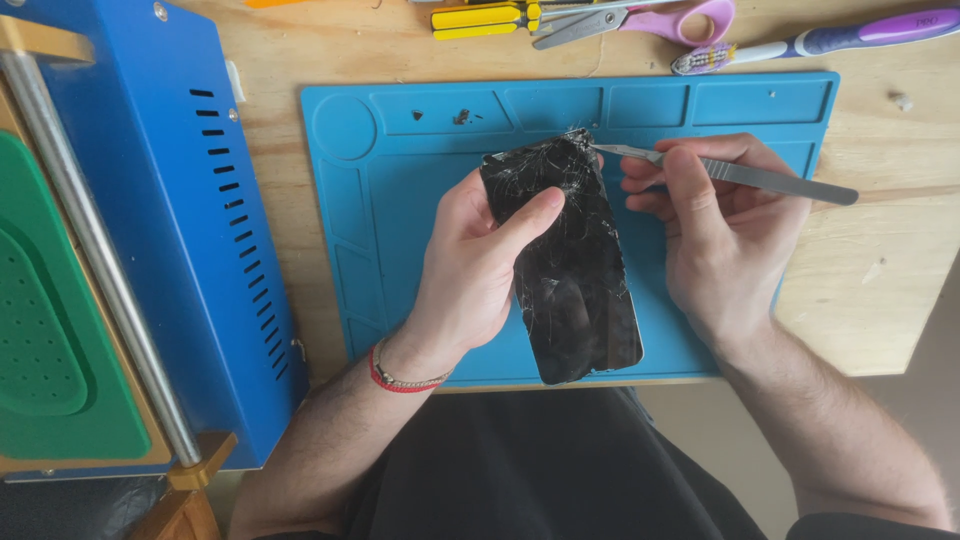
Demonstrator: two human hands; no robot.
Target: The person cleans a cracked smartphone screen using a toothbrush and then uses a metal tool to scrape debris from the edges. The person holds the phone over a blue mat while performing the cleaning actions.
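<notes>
Dark cloth over the person's lap fills the bottom edge, both forearms rising from it. Left hand grasps a black smartphone with badly shattered glass, thumb pressed across the screen, fingers hidden behind it. Phone tilted, held above the near half of a blue silicone work mat with moulded compartments; its lower end overhangs the mat's front edge. Red-and-beaded bracelet on the left wrist.

Right hand pinches slim steel tweezers between thumb and fingers; the tip touches the phone's upper right corner, where cracks are densest. Handle end sticks out to the right past the hand.

Around: small dark fragments in a top compartment of the mat. Beyond the mat on the pale wooden table: yellow-handled screwdrivers, pink-handled scissors, purple-and-white toothbrush. Left side: large blue metal machine housing with vent slots, a steel rod along it, green perforated pad beyond. The phone body blocks the mat's centre; right hand covers part of the mat's right side.
</notes>
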